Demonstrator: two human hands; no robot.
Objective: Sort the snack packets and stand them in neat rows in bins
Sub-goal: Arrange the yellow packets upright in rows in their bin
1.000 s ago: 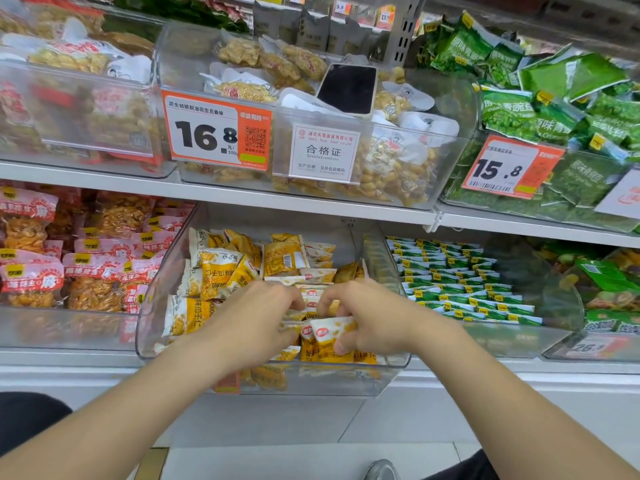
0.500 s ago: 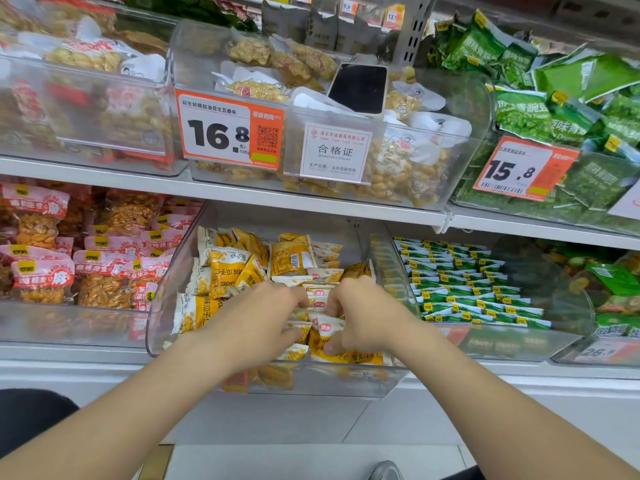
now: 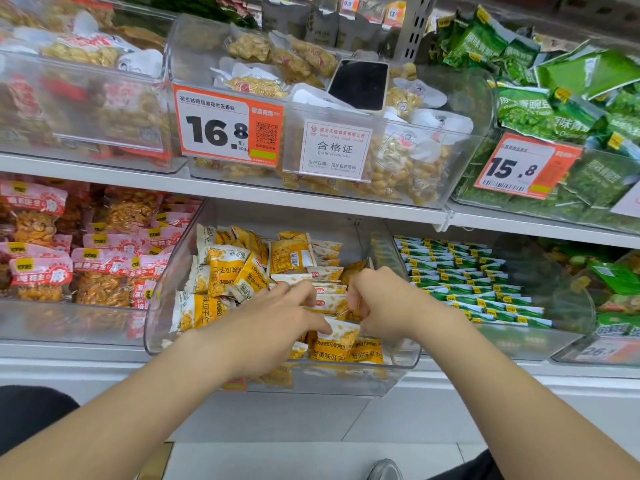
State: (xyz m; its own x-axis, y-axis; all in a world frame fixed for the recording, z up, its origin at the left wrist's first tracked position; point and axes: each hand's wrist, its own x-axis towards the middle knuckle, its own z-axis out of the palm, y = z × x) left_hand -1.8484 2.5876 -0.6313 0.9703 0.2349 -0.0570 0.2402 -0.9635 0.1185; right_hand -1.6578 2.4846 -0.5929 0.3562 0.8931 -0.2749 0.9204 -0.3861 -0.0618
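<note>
Bin (image 3: 160, 323) holds yellow packets (image 3: 221, 271); left hand (image 3: 273, 320) and right hand (image 3: 384, 306) each pinch some inside.

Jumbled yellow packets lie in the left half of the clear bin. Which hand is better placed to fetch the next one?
Left, probably. The left hand lies next to the jumbled packets; the right hand, curled on the standing row, would have to cross over it.

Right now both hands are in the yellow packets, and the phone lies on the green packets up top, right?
No. The head view shows the phone lying on the peanut packets in the upper middle bin, not the green packets. The left hand and right hand are indeed in the yellow packets.
</note>
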